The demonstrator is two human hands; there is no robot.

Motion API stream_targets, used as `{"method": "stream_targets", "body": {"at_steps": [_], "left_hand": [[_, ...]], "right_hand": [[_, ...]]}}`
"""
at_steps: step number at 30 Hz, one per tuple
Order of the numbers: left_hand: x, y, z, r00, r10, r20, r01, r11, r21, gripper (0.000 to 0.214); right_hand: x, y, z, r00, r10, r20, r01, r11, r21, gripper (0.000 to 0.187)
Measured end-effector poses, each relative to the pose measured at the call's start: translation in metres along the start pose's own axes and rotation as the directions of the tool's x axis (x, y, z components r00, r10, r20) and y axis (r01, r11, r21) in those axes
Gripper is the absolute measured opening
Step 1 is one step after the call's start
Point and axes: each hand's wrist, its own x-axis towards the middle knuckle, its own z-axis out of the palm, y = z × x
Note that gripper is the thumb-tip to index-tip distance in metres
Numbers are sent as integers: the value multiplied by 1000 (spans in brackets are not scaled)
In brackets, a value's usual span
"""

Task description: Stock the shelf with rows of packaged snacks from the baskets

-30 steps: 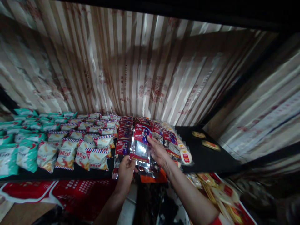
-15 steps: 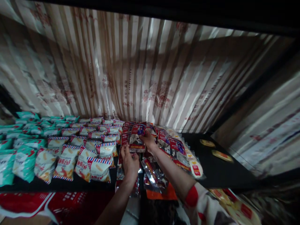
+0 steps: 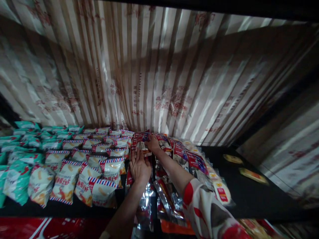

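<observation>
My right hand (image 3: 153, 144) reaches to the back of the shelf with its fingers closed on the right edge of a dark red snack packet (image 3: 143, 136). That packet leans at the far end of a row of similar red packets. Closer to me, my left hand (image 3: 141, 168) lies palm down over the same row, its fingers stretched out against the packets. Part of the row is hidden under it. Silvery packets (image 3: 144, 209) show in front of the left wrist. Right of my right forearm is another row of red packets (image 3: 196, 161).
White snack bags with striped edges (image 3: 104, 191) fill the left side, with green bags (image 3: 18, 182) beyond them. Round packs in clear wrap (image 3: 221, 192) line the right. Two flat yellowish packs (image 3: 253, 175) lie on the black shelf (image 3: 271, 199). A pleated curtain (image 3: 159, 66) hangs behind.
My right hand has pushed the red packet farther back, toward the curtain. My left hand has flattened onto the row of packets. The view has shifted slightly.
</observation>
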Motion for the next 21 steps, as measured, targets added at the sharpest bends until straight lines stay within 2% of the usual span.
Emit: {"method": "stream_targets", "body": {"at_steps": [5, 8, 11, 16, 21], "left_hand": [[16, -2, 6, 1000, 1, 24, -2, 1000, 19, 47], [22, -2, 8, 999, 9, 45, -10, 1000, 14, 46], [26, -3, 12, 999, -6, 35, 6, 1000, -2, 46], [29, -5, 19, 1000, -15, 20, 16, 1000, -13, 48], [32, -7, 21, 1000, -4, 5, 4, 1000, -3, 47]], "right_hand": [[9, -3, 5, 1000, -14, -12, 11, 983, -185, 67], [11, -7, 8, 999, -52, 7, 51, 948, -314, 73], [13, -12, 10, 996, -82, 42, 92, 905, -415, 65], [13, -14, 14, 977, -183, 110, 214, 819, -532, 35], [7, -14, 17, 962, -256, 98, 264, 772, -578, 37]]}}
